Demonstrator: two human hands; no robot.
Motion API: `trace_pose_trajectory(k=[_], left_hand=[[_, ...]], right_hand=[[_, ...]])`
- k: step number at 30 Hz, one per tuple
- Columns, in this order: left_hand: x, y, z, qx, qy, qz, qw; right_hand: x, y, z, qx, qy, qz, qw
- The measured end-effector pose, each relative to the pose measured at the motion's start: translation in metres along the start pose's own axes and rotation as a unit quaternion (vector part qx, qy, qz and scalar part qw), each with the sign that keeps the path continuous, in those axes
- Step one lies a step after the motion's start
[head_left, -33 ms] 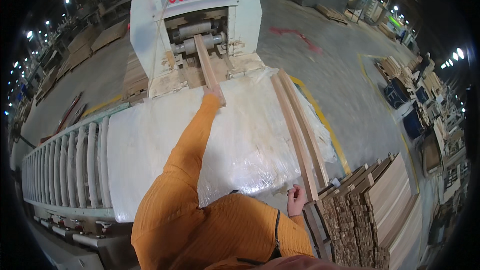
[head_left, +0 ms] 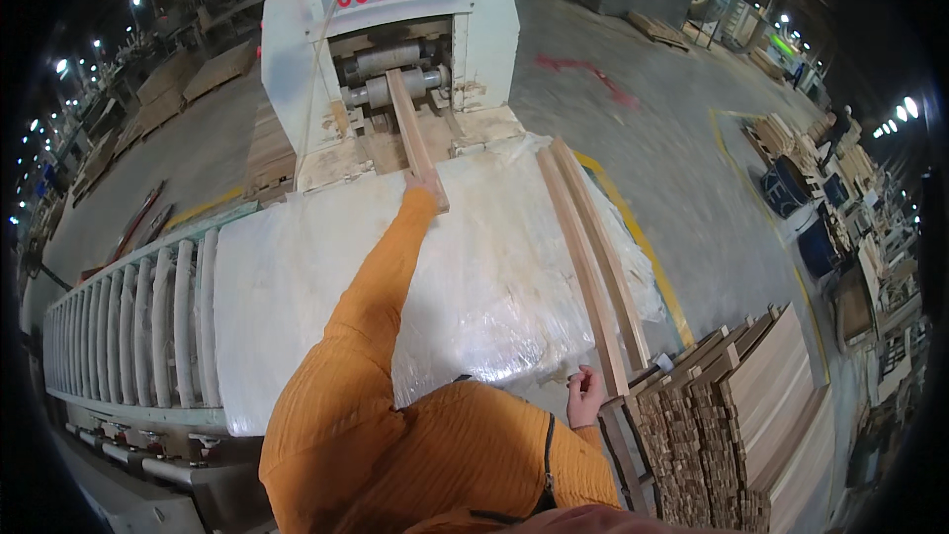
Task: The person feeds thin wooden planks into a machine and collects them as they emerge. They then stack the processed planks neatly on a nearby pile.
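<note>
My left arm reaches forward over the plastic-covered table [head_left: 484, 267]. At its end my left hand [head_left: 425, 181] is closed around the near end of a wooden strip [head_left: 410, 124]. The strip's far end lies between the metal rollers [head_left: 381, 89] of a white machine [head_left: 292, 69]. Low on the right, beside my body, my right hand [head_left: 585, 396] is loosely curled with nothing visible in it. Just next to it are the near ends of two long wooden strips [head_left: 583, 267], lying side by side along the table's right edge.
To the left of the table runs a roller conveyor [head_left: 148, 326]. A tall stack of wooden strips [head_left: 712, 415] stands close by on my right. Yellow lines [head_left: 643, 247] mark the floor, and boards on pallets [head_left: 222, 67] lie farther back on the left.
</note>
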State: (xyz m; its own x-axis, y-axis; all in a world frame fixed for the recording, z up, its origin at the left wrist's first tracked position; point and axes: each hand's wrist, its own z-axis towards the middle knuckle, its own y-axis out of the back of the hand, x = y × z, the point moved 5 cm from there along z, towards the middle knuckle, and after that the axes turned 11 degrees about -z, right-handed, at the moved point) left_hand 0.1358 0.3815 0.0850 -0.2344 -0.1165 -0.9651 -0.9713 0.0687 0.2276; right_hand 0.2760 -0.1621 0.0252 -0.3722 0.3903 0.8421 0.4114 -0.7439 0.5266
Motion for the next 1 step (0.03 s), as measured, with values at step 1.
trace_pose_trajectory(k=[1], left_hand=[[-0.0033,0.0008,-0.0040,0.023,0.015,0.027,0.999]], right_hand=[[-0.0054,0.0006,-0.0029,0.007,-0.043,0.005,0.999]])
